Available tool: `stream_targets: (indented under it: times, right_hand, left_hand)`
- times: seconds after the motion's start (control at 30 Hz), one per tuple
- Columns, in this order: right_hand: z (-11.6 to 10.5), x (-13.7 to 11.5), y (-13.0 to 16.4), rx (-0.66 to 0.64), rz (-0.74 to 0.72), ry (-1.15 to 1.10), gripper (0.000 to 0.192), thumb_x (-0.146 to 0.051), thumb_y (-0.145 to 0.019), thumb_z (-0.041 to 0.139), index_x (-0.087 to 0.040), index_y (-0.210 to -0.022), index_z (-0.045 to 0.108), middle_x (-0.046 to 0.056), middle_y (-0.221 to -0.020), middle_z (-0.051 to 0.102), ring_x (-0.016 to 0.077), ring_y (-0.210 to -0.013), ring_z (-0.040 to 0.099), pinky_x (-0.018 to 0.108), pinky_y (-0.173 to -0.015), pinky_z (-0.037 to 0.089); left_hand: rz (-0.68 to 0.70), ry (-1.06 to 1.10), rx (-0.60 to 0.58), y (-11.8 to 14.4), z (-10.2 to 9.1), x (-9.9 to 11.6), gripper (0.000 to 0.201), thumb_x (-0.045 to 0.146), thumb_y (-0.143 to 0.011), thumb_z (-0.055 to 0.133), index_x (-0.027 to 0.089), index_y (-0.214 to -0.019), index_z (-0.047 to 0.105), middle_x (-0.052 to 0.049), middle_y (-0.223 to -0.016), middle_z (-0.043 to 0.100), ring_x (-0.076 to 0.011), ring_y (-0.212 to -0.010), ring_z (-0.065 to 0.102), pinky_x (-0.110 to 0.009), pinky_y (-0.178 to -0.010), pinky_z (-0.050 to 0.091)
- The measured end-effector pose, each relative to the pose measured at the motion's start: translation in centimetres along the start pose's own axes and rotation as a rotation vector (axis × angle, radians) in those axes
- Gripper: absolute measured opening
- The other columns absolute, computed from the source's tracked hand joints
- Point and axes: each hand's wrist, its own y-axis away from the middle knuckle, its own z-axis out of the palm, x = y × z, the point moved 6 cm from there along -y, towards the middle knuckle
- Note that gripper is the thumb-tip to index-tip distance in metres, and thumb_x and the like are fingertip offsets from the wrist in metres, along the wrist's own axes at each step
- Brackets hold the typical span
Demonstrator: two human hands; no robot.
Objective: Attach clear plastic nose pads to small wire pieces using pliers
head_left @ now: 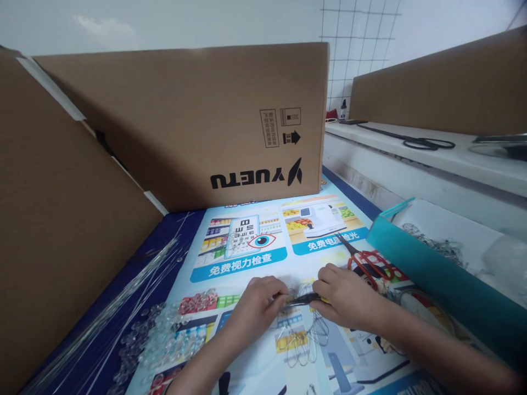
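My left hand (pixel 257 307) and my right hand (pixel 346 299) meet low in the middle over a printed poster (pixel 251 258). My right hand grips small dark pliers (pixel 302 299) whose tip points left to my left fingers, which pinch a thin wire piece there. Several bent wire loops (pixel 304 334) lie on the poster just below both hands. A pile of clear glass beads (pixel 164 334) lies left of my left hand.
A bundle of long thin wires (pixel 123 302) lies at the left. Red-handled scissors (pixel 366 263) rest right of my hands. A teal tray (pixel 432 274) holds tangled wire. Big cardboard boxes (pixel 197 126) stand behind and left. Black scissors (pixel 428 144) lie on a white ledge.
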Motion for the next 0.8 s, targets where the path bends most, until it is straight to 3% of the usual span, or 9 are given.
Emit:
stream_targets:
  times: [0.8]
  right_hand:
    - [1.5, -0.2, -0.1, 0.04, -0.004, 0.049, 0.022, -0.038, -0.085, 0.046, -0.019, -0.081, 0.057, 0.008, -0.082, 0.053, 0.0227, -0.084, 0.044, 0.033, -0.069, 0.034]
  left_hand:
    - [0.086, -0.085, -0.022, 0.1, 0.2, 0.7, 0.017, 0.014, -0.086, 0.042, 0.02, -0.076, 0.055, 0.003, -0.07, 0.06, -0.0136, -0.07, 0.051, -0.033, -0.077, 0.032]
